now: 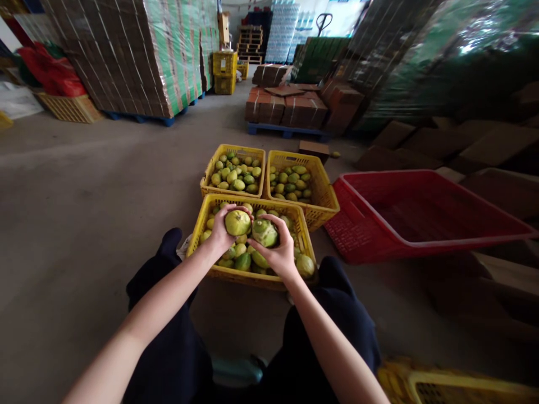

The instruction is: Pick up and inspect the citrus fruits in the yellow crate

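Note:
Above the near yellow crate (256, 279), my left hand (222, 231) has its fingers wrapped round a yellow-green lemon (238, 223). My right hand (281, 251) grips a second lemon (265, 232), greener and with pale rough patches on its skin. The two fruits are side by side, almost touching. Below them the crate holds many more lemons (243, 261), some green, some yellow, partly hidden by my hands.
Two more yellow crates of lemons, a left one (204, 182) and a right one (322, 193), stand just beyond. A large red crate (379, 235) is at the right, near loose cardboard (446, 140). Wrapped box stacks (126, 56) and a blue pallet (286, 132) stand farther back.

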`<state>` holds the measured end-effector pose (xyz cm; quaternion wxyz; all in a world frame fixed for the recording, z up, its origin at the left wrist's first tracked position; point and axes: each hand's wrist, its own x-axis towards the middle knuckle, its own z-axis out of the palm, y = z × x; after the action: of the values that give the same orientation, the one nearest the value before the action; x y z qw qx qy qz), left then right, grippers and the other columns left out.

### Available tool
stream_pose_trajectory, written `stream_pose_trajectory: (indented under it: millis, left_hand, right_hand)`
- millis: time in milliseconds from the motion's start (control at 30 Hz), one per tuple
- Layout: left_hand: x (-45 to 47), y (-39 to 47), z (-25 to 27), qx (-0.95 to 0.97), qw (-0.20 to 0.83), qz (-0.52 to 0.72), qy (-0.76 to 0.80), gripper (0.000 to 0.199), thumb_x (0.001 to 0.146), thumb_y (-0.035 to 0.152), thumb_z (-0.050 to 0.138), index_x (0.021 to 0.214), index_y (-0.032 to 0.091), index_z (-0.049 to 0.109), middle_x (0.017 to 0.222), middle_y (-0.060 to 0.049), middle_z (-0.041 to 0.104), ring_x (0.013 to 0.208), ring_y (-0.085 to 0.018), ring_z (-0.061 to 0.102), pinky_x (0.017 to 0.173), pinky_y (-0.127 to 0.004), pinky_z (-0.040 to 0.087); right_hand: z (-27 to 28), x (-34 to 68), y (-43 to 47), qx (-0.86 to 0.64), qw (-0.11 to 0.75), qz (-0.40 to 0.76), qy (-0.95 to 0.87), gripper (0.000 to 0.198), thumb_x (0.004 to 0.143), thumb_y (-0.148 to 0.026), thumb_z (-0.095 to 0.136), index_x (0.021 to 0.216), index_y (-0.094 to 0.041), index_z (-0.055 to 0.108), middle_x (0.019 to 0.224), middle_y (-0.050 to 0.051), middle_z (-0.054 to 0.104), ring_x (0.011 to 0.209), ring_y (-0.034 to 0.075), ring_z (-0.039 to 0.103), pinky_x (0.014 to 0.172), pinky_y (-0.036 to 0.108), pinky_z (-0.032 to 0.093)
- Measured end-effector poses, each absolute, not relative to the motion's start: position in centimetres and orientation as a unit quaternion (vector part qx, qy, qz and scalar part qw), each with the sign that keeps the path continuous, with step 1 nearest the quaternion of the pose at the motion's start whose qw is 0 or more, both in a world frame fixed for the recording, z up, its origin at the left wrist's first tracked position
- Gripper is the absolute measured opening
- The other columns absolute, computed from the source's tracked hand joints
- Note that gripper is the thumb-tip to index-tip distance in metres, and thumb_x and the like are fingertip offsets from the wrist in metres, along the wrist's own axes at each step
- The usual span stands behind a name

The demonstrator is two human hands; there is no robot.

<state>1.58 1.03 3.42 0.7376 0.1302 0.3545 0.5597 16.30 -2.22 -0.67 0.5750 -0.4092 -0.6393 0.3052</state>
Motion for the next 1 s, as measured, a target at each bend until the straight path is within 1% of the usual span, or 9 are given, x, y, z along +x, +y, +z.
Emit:
stream_pose_trajectory:
  millis: [133, 300, 567, 733, 1000]
  left_hand:
    - [1.6, 1.1, 2.9, 0.122, 0.741, 0.563, 0.344, 0.021, 0.080, 0.027, 0.056, 0.063, 0.018, 0.064, 0.065, -0.005, 0.070, 0.086, -0.023, 0.074, 0.079, -0.033, 0.061]
    - [1.6, 1.0, 2.9, 0.093, 0.753, 0.571, 0.315, 0.023, 0.080, 0.029, 0.057, 0.063, 0.017, 0.066, 0.064, -0.005, 0.069, 0.083, -0.023, 0.074, 0.080, -0.033, 0.060]
    - [1.5, 1.1, 2.7, 0.092, 0.753, 0.576, 0.306, 0.029, 0.080, 0.038, 0.061, 0.062, 0.016, 0.067, 0.064, -0.007, 0.070, 0.082, -0.025, 0.073, 0.078, -0.034, 0.058]
    - [1.5, 1.2, 2.4, 0.094, 0.742, 0.589, 0.307, 0.036, 0.082, 0.047, 0.064, 0.061, 0.017, 0.067, 0.066, -0.006, 0.071, 0.082, -0.024, 0.073, 0.077, -0.034, 0.058]
    - [1.4, 1.5, 2.0, 0.089, 0.703, 0.631, 0.314, 0.038, 0.085, 0.042, 0.061, 0.055, 0.018, 0.064, 0.062, -0.003, 0.067, 0.079, -0.021, 0.073, 0.078, -0.031, 0.057]
  right_hand:
    - [-1.3, 15.8, -2.5, -0.409, 0.571, 0.267, -0.660, 0.055, 0.073, -0.038, 0.085, 0.120, -0.026, 0.060, 0.119, 0.008, 0.071, 0.110, 0.028, 0.068, 0.099, 0.045, 0.054]
    - [-1.8, 15.8, -2.4, -0.409, 0.575, 0.255, -0.662, 0.057, 0.075, -0.041, 0.085, 0.123, -0.025, 0.060, 0.119, 0.008, 0.072, 0.111, 0.028, 0.068, 0.099, 0.045, 0.055]
    - [-2.1, 15.9, -2.3, -0.392, 0.582, 0.243, -0.670, 0.057, 0.075, -0.036, 0.086, 0.125, -0.027, 0.060, 0.121, 0.007, 0.071, 0.111, 0.028, 0.069, 0.098, 0.045, 0.056]
    - [-2.1, 16.0, -2.3, -0.385, 0.575, 0.245, -0.679, 0.057, 0.076, -0.034, 0.085, 0.128, -0.028, 0.061, 0.126, 0.008, 0.070, 0.119, 0.029, 0.066, 0.104, 0.046, 0.054]
    - [-2.0, 15.9, -2.3, -0.371, 0.576, 0.231, -0.691, 0.056, 0.077, -0.030, 0.085, 0.127, -0.028, 0.061, 0.128, 0.008, 0.070, 0.121, 0.028, 0.066, 0.106, 0.046, 0.053]
